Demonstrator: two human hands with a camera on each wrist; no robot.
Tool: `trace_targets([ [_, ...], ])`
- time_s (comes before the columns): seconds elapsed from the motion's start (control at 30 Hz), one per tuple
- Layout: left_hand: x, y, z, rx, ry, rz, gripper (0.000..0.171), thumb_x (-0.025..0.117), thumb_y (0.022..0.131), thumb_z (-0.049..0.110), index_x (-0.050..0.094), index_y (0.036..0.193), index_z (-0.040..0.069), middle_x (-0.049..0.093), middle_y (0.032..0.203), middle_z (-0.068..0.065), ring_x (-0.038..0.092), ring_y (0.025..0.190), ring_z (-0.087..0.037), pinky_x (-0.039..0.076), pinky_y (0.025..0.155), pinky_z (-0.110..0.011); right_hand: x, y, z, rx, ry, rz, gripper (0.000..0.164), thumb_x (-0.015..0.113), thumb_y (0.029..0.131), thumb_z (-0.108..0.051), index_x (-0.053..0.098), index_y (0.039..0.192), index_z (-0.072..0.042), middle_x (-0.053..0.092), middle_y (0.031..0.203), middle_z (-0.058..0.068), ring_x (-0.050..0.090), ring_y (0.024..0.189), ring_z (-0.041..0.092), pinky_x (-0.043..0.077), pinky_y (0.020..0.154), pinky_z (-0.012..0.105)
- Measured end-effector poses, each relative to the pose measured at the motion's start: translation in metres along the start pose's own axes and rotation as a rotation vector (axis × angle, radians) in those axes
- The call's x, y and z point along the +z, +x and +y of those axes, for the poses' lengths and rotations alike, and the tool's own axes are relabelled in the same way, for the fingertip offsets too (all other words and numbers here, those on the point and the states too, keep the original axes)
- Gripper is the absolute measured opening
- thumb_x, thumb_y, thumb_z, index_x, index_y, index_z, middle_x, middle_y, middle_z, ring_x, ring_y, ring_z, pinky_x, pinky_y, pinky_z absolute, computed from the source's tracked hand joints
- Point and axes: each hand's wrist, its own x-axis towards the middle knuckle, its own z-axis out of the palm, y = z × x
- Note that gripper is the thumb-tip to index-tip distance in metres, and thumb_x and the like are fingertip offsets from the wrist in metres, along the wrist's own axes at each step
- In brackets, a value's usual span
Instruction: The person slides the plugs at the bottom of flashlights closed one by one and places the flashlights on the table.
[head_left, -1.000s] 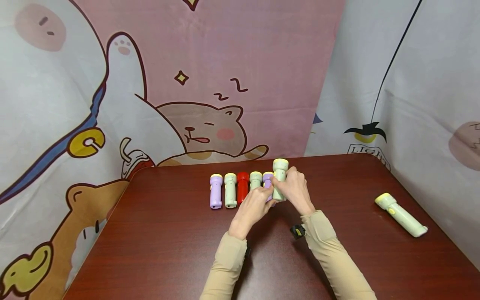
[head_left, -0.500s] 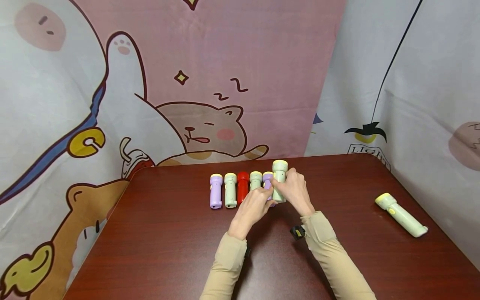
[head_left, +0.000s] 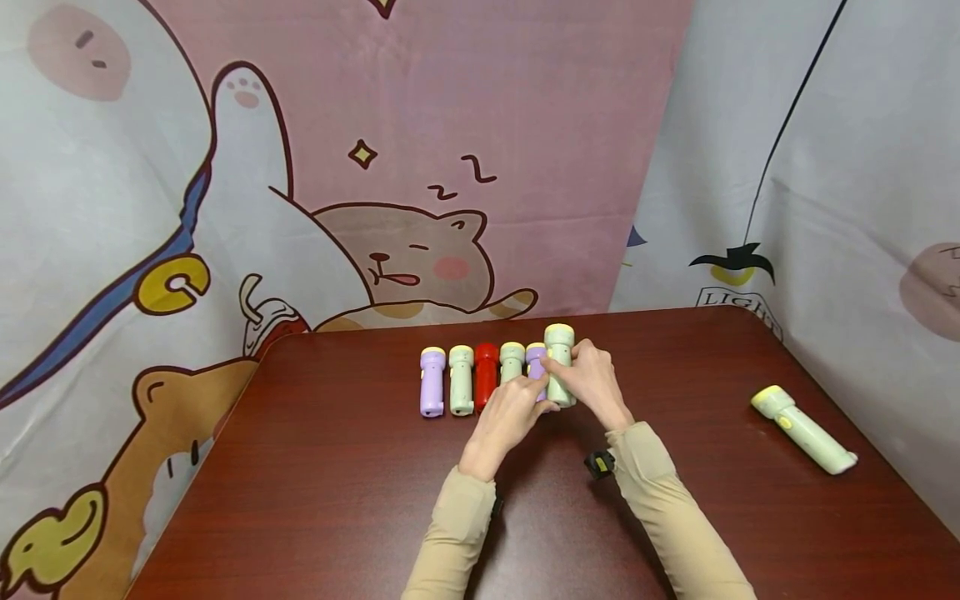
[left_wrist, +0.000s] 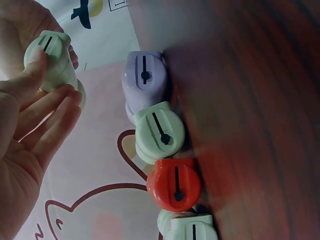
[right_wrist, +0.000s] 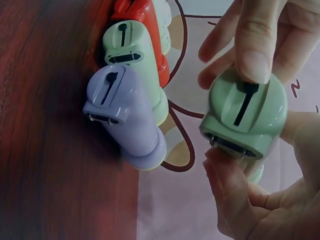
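Note:
Both hands hold one pale green flashlight above the right end of a row of flashlights, its yellow-rimmed head toward the back. My right hand grips its body from the right. At the tail end, my left hand pinches it, thumb on the slotted end cap and fingers below. A black slot with small metal prongs shows on that end in the right wrist view. Just left of it lies a purple flashlight, then a green flashlight and a red flashlight.
Farther left in the row lie another green flashlight and a purple flashlight. One more green flashlight lies slanted near the right edge of the brown table. A cartoon-printed cloth hangs behind the table.
The held flashlight has come down slightly and toward the person, its head lower in the head view. Both hands stay on it, and the row has not moved.

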Motion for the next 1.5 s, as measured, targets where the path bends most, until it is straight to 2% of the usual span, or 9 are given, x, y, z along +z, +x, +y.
trace_targets([
  [0.17,0.002,-0.002,-0.005,-0.008,-0.001,0.044,0.029,0.064,0.081,0.034,0.067,0.1,0.012,0.069,0.08,0.002,0.065,0.074,-0.013,0.051,0.062,-0.024,0.0,0.003,0.005,0.008,-0.001,-0.005,0.052,0.067,0.076,-0.046,0.054,0.09,0.002,0.058,0.077,0.013,0.055,0.064,0.023,0.041,0.051,0.026],
  [0.23,0.002,-0.002,-0.009,-0.044,-0.002,0.06,0.026,0.066,0.081,0.03,0.069,0.099,0.012,0.07,0.086,0.001,0.066,0.078,-0.015,0.052,0.064,-0.026,0.0,0.005,0.008,0.017,-0.007,-0.006,0.051,0.067,0.077,-0.045,0.053,0.091,0.002,0.058,0.078,0.013,0.055,0.064,0.023,0.041,0.051,0.027],
  [0.33,0.003,-0.004,-0.014,-0.133,0.011,0.064,0.025,0.068,0.081,0.024,0.07,0.102,0.011,0.07,0.093,0.0,0.066,0.082,-0.018,0.053,0.065,-0.03,0.001,0.008,0.013,0.032,-0.014,-0.009,0.051,0.067,0.077,-0.044,0.053,0.091,0.003,0.059,0.079,0.015,0.057,0.064,0.023,0.043,0.052,0.028],
  [0.47,0.006,-0.004,-0.019,-0.242,0.033,0.026,0.026,0.07,0.079,0.017,0.069,0.104,0.01,0.069,0.1,-0.004,0.064,0.087,-0.023,0.053,0.066,-0.035,0.003,0.012,0.018,0.05,-0.031,-0.02,0.051,0.067,0.077,-0.044,0.053,0.092,0.002,0.059,0.081,0.015,0.058,0.066,0.025,0.045,0.053,0.03],
  [0.63,0.012,-0.005,-0.023,-0.308,0.024,-0.054,0.028,0.07,0.078,0.015,0.069,0.105,0.01,0.066,0.104,-0.008,0.063,0.088,-0.027,0.053,0.065,-0.036,0.004,0.018,0.022,0.056,-0.07,-0.035,0.05,0.065,0.078,-0.045,0.053,0.091,0.002,0.057,0.079,0.013,0.057,0.067,0.027,0.044,0.054,0.031],
  [0.77,0.015,-0.007,-0.023,-0.308,0.054,-0.097,0.025,0.071,0.077,0.014,0.069,0.102,0.009,0.066,0.101,-0.008,0.063,0.083,-0.027,0.053,0.064,-0.035,0.006,0.021,0.024,0.066,-0.086,-0.05,0.048,0.065,0.078,-0.046,0.053,0.087,0.0,0.056,0.076,0.012,0.056,0.066,0.027,0.042,0.054,0.031],
  [1.0,0.017,-0.006,-0.023,-0.268,0.108,-0.094,0.012,0.072,0.076,0.014,0.07,0.085,0.006,0.064,0.091,-0.007,0.062,0.076,-0.027,0.052,0.064,-0.032,0.014,0.028,0.031,0.084,-0.115,-0.089,0.047,0.065,0.077,-0.045,0.053,0.083,0.0,0.055,0.072,0.012,0.055,0.062,0.025,0.043,0.052,0.031],
  [1.3,0.019,-0.005,-0.024,-0.289,0.099,-0.123,0.012,0.071,0.078,0.017,0.07,0.086,0.007,0.063,0.091,-0.006,0.062,0.077,-0.026,0.052,0.064,-0.031,0.025,0.033,0.037,0.116,-0.163,-0.137,0.045,0.065,0.077,-0.045,0.054,0.079,-0.002,0.055,0.072,0.012,0.055,0.065,0.026,0.042,0.053,0.032],
  [1.5,0.019,-0.006,-0.023,-0.283,0.107,-0.113,0.012,0.072,0.077,0.017,0.07,0.084,0.007,0.063,0.089,-0.006,0.062,0.075,-0.025,0.052,0.063,-0.03,0.03,0.033,0.038,0.137,-0.175,-0.154,0.045,0.066,0.076,-0.046,0.057,0.078,-0.002,0.057,0.073,0.012,0.056,0.065,0.026,0.042,0.051,0.032],
])
